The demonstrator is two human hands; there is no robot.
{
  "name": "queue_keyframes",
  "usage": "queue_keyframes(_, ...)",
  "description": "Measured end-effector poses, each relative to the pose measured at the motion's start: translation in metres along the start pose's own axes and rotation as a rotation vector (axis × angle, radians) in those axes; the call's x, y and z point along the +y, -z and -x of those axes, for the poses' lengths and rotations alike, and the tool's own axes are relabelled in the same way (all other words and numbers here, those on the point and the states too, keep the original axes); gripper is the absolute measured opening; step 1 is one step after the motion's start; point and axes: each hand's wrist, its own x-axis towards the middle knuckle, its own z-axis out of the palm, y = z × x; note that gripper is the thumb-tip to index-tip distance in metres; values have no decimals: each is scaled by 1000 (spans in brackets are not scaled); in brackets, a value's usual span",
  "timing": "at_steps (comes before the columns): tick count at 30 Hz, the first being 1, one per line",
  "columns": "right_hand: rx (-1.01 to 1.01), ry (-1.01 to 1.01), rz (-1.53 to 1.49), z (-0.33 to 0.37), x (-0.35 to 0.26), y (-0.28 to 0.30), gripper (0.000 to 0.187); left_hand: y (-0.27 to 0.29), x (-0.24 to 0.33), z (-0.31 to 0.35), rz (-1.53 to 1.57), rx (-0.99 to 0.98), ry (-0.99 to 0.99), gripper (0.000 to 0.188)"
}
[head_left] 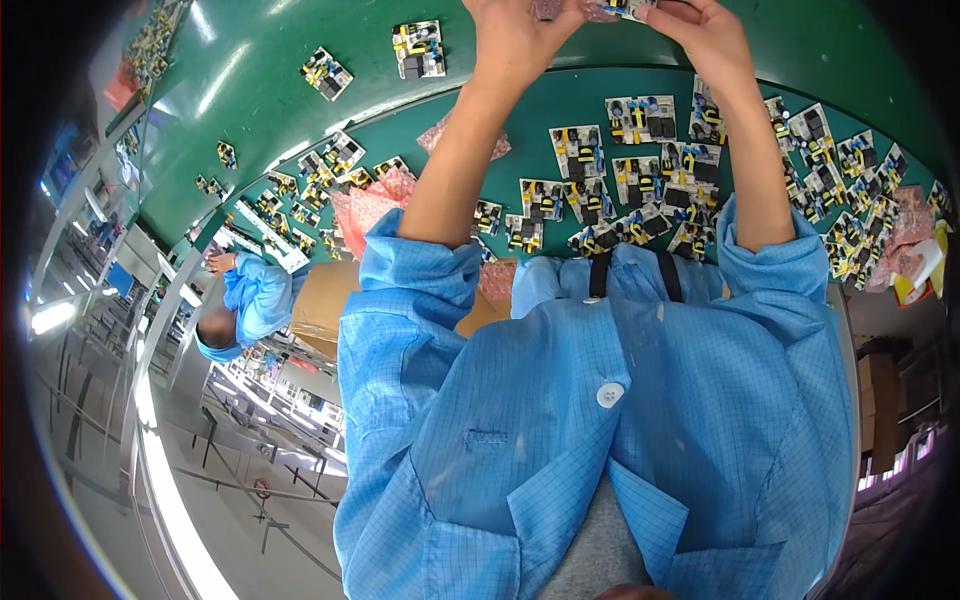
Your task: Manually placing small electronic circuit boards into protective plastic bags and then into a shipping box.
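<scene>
Both hands are raised at the top edge of the head view, and the frame cuts them off in part. My right hand (708,38) pinches a small circuit board (628,8) with thumb and fingers. Pink bubble wrap (548,9) lies at the board's left side, and my left hand (522,38) closes on it. How far the wrap covers the board cannot be made out. Between my forearms, several circuit boards (577,152) with black, yellow and blue parts lie in loose rows on the green table (520,95).
More boards (850,190) crowd the right side. At the left, pink bubble wrap (372,208) lies beside further boards (315,175). Two single boards (418,50) sit farther back. A cardboard box (322,305) stands left of me. Beyond it is a co-worker (255,300) in blue.
</scene>
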Motion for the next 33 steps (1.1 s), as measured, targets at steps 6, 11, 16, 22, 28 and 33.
queue_keyframes(6, 26, -78, -142, 4, -1, -5, 35, 10, 12, -10, 110, -47, -26, 18)
queue_keyframes(11, -36, -28, 181, 25, -29, -22, 46, 16, 18, -12, -74, -44, -25, 15)
queue_keyframes(16, 138, -242, 77, 32, -56, -17, 40, 14, 35, -10, 122, -85, 57, 16)
queue_keyframes(22, -107, 47, 55, 32, -20, -20, 32, 20, 23, -2, -26, -12, -22, 18)
queue_keyframes(28, -54, -36, -145, 37, -14, -16, 33, 27, 45, 5, -13, -47, -120, 19)
queue_keyframes(33, -122, -49, 155, 55, -9, -27, 34, 44, 60, 21, 27, 48, -109, 20)
